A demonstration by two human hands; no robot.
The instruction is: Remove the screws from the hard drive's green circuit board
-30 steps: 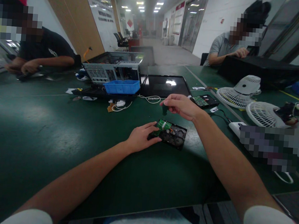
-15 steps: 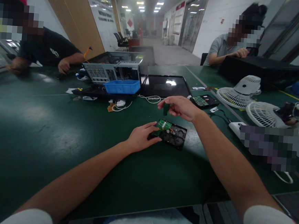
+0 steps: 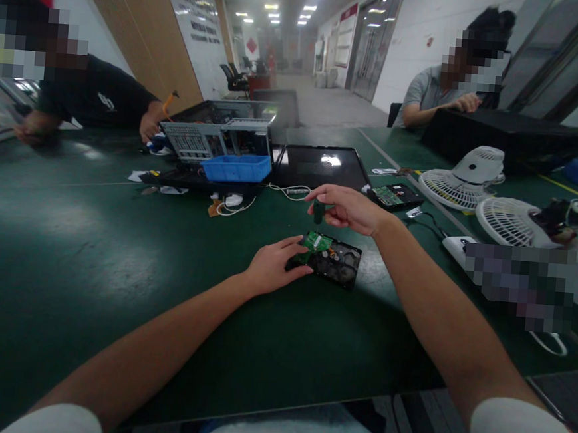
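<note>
So the hard drive (image 3: 338,264) is lying flat on the green worktop (image 3: 160,326), right in front of the person, with the green circuit board (image 3: 318,242) facing up at its left end. I'll use the drive as the middle of the clock. The left hand (image 3: 275,263) comes in from 9 o'clock, thumb and fingers apart across that end and touching it — can't tell if they're actually clamped or just resting. The right hand (image 3: 352,209) is up around 12, clamped on a dark green screwdriver (image 3: 318,212) that's pretty much upright, shaft pointing down at the board's far edge. Tip's too small to tell if it's seated in anything. Out at 10 there's a blue bin (image 3: 237,168) just in front of an opened computer case (image 3: 189,143), and a co-worker's hand (image 3: 150,125) is right beside that case. Shiny black panel (image 3: 320,165) at 12, a second drive (image 3: 395,195) at 1, two white fans — front one (image 3: 506,220) and back one (image 3: 465,177) — over around 2, and a white power strip (image 3: 456,248) near 3.
</note>
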